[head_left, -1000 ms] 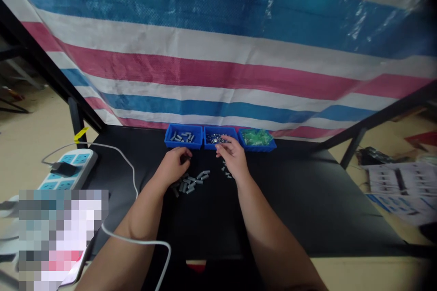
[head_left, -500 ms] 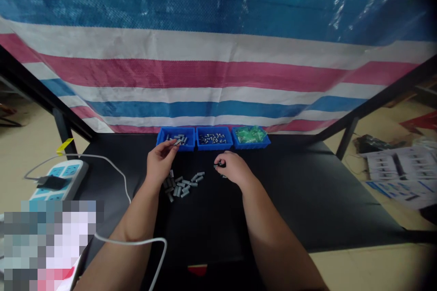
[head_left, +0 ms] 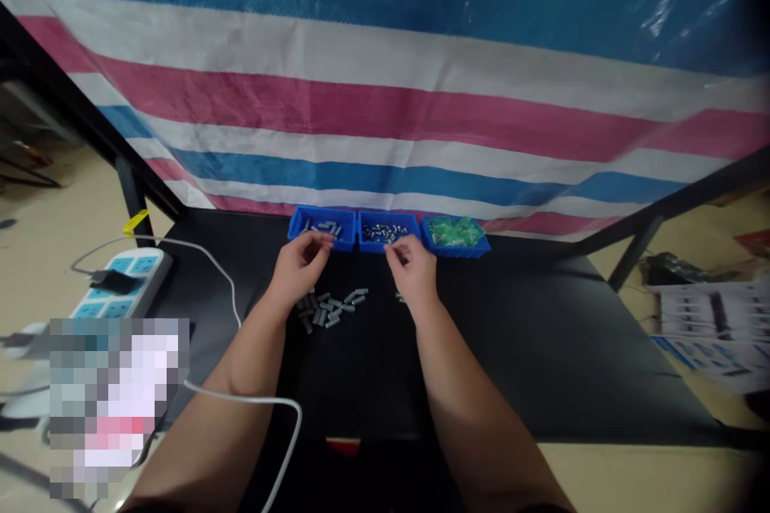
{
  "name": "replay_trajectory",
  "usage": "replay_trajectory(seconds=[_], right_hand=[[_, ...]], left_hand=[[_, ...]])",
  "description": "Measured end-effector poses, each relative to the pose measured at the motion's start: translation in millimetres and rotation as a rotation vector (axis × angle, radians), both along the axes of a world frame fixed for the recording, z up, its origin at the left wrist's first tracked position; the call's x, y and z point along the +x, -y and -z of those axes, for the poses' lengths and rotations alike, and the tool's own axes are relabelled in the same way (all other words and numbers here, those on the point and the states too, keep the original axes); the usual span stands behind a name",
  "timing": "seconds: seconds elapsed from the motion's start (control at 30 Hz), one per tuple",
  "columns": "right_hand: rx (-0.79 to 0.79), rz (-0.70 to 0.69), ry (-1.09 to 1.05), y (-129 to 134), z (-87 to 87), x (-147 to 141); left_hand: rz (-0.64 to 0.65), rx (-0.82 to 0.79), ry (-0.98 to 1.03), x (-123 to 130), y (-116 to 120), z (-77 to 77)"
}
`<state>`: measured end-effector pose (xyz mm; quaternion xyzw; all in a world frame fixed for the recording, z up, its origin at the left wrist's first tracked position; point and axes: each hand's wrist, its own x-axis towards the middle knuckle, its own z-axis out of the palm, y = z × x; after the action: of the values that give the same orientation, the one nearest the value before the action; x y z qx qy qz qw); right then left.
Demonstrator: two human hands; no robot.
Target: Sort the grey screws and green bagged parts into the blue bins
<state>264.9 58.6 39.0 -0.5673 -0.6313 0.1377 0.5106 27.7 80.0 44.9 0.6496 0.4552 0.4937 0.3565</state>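
At the back of the table (head_left: 571, 353), just before the sheet (head_left: 385, 108), stand left bin (head_left: 323, 214), middle bin (head_left: 388, 218), right bin (head_left: 460, 251), side by side! Loose cylinders (head_left: 328, 306) lie before the left bin; left hand (head_left: 294, 268) at its front edge, right hand (head_left: 418, 272) at the middle bin's, power strip (head_left: 153, 272) far left.

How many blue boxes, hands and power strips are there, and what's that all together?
Blue boxes: 3 (left box, middle box, right box)
Hands: 2 (left hand, right hand)
Power strips: 1 (white power strip)
Total: 6
The small metal pieces overlap too much to count.
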Motion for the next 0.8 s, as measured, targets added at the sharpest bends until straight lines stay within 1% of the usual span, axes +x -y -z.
replay_trajectory(seconds=[0.1,0.2,0.27,0.33,0.43,0.53,0.67,0.8], right_hand=[[0.049,0.004,-0.056,-2.9,2.1,-7.3],[0.056,-0.016,0.071,0.8,-0.9,-4.7],[-0.007,-0.038,0.189,5.7,-5.1,4.0],[-0.127,-0.07,0.284,10.6,-8.6,16.8],[-0.33,-0.109,0.385,15.5,-9.5,36.3],[-0.461,-0.127,0.433,16.7,-4.7,46.5],[-0.527,-0.106,0.436,12.9,2.7,42.3],[-0.536,-0.103,0.428,9.3,2.7,33.6]], left_hand=[[0.008,0.089,-0.351,-8.4,3.4,-2.7],[0.137,0.103,-0.595,-19.0,7.4,-4.2],[0.213,0.055,-0.709,-26.9,10.8,-4.8],[0.236,-0.015,-0.792,-34.1,14.4,-5.7],[0.244,-0.109,-0.855,-40.6,18.3,-7.7],[0.263,-0.173,-0.877,-39.8,19.6,-10.1],[0.253,-0.17,-0.88,-30.7,17.6,-10.0],[0.192,-0.181,-0.85,-19.3,14.5,-4.9]])
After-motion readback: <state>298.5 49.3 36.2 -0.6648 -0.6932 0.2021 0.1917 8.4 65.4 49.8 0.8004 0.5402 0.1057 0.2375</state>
